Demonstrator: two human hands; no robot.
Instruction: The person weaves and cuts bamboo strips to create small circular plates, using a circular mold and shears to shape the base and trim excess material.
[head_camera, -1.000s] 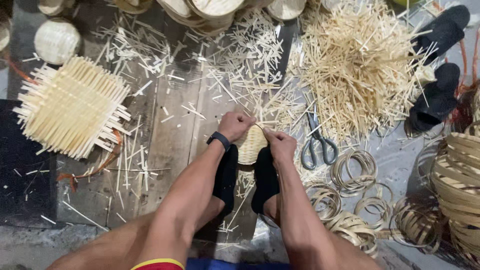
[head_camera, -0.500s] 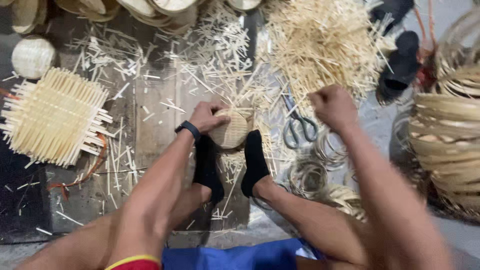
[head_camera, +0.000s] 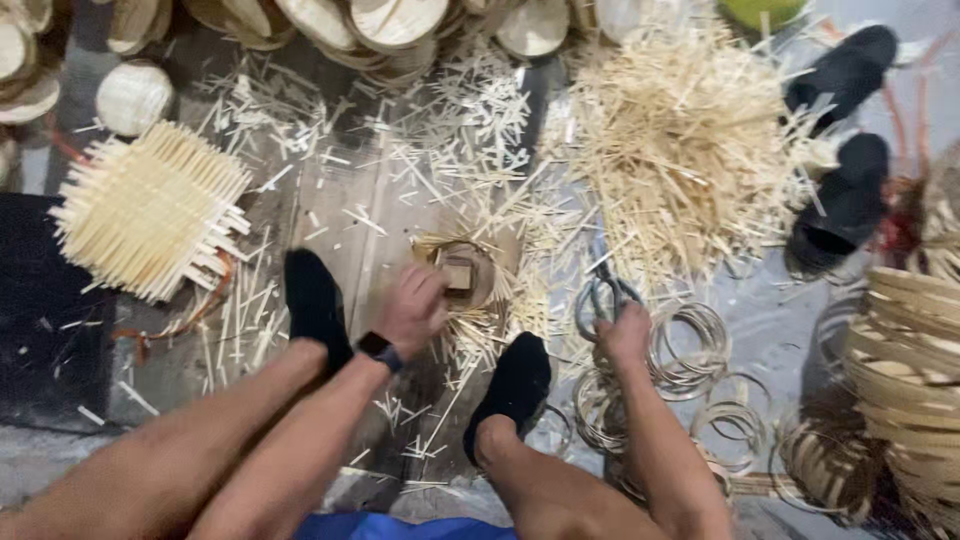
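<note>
The left hand (head_camera: 412, 305), with a dark watch (head_camera: 378, 349) on its wrist, presses down on a small round woven bamboo piece (head_camera: 470, 275) lying on the floor (head_camera: 330, 200); the fingers are curled together over its near edge, though motion blur hides exactly how they grip. A small square block (head_camera: 458, 272) sits at the middle of the piece, and loose strip ends fan out around it. The right hand (head_camera: 625, 335) is closed on the handles of a pair of scissors (head_camera: 603, 290), which lie on the floor just right of the woven piece, blades pointing away from the person.

Two feet in black socks flank the work: the left foot (head_camera: 315, 300) near the left hand, the right foot (head_camera: 515, 385) between the two hands. Thin bamboo rings (head_camera: 690, 345) lie scattered around and under the right hand. Beyond the scissors rises a large heap of cut bamboo slivers (head_camera: 690, 140), and shorter offcuts litter the floor ahead. To the far left lies a square woven mat (head_camera: 150, 210) with projecting strip ends, and a small round basket (head_camera: 130, 97) sits beyond it. Finished round woven pieces (head_camera: 390, 20) line the top edge. A pair of black sandals (head_camera: 845, 200) rests at the upper right, and stacked bamboo hoops (head_camera: 905, 350) stand at the right edge.
</note>
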